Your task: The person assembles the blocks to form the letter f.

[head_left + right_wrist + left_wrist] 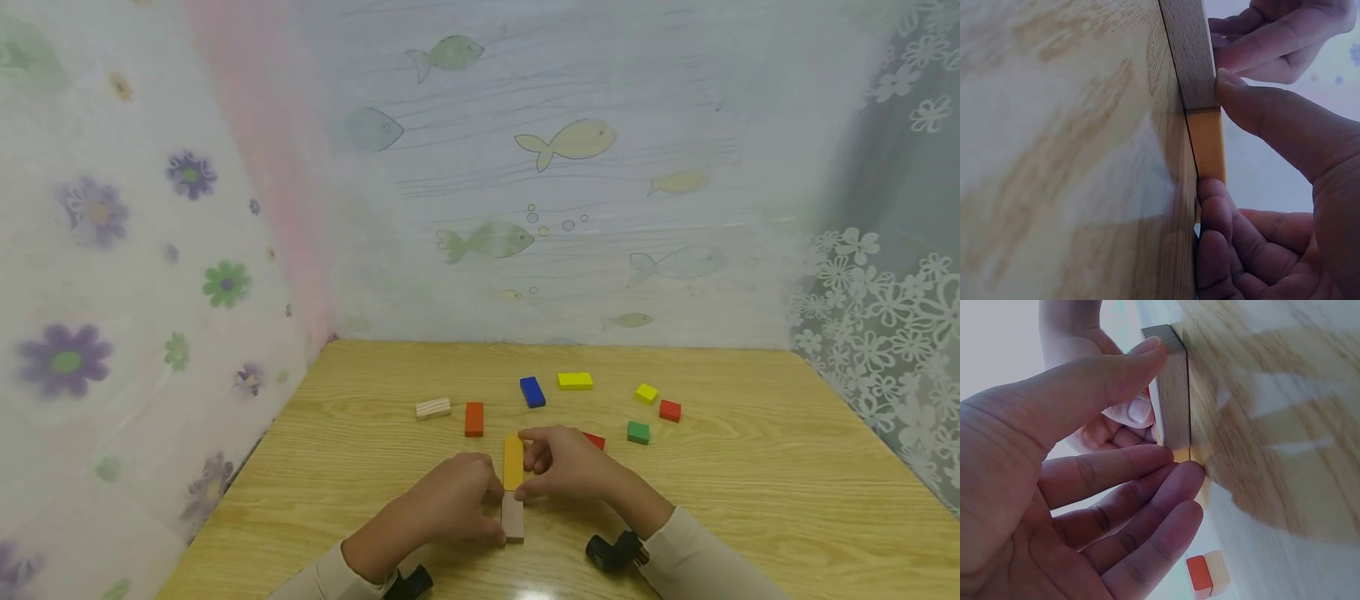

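A plain wooden block (512, 517) and an orange-yellow block (513, 463) lie end to end on the table, one behind the other. My left hand (457, 500) pinches the wooden block, its thumb at the near end and the index finger toward the far end. From the other side my right hand (566, 467) holds the orange-yellow block, thumb near the joint and index finger at the far end. In the right wrist view the wooden block (1191, 53) meets the orange-yellow block (1207, 144) with no visible gap.
Beyond my hands lie a striped wooden block (433, 408), an orange-red block (474, 419), a blue block (532, 392) and a yellow block (574, 381). Toward the right are a small yellow block (647, 393), red block (671, 411) and green block (638, 432). My right hand partly hides another red block (595, 441).
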`<state>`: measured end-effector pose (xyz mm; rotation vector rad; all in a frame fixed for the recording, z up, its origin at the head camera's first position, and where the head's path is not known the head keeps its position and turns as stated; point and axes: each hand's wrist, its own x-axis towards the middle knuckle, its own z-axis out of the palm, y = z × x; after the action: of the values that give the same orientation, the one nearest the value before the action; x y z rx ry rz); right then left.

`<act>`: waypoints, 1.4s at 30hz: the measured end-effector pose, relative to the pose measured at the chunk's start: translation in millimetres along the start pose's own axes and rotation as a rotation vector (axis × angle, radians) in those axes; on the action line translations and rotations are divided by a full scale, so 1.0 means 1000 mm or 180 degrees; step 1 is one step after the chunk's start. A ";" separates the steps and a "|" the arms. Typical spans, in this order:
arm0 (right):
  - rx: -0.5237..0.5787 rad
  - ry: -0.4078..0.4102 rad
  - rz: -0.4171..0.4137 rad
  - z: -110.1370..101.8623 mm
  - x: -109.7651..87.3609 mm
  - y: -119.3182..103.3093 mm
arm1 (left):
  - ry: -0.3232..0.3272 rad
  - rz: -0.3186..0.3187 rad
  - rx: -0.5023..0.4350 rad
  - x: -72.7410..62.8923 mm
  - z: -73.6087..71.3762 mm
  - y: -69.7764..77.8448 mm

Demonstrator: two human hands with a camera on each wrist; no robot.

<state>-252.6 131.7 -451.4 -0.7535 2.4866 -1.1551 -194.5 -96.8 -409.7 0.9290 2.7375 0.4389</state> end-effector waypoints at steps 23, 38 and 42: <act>0.0099 -0.0013 -0.0052 0.001 -0.002 -0.003 | 0.0175 -0.0196 -0.0200 0.000 -0.002 -0.015; 0.0111 -0.0041 -0.0018 0.000 -0.002 -0.002 | 0.0322 -0.0222 -0.0218 0.010 -0.011 -0.030; 0.0122 -0.0027 0.0005 -0.001 -0.003 -0.002 | 0.0357 -0.0259 -0.0285 0.014 -0.013 -0.034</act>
<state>-250.0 132.4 -449.4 -0.7445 2.4505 -1.1930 -228.2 -117.1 -410.8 0.7907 2.8170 0.6101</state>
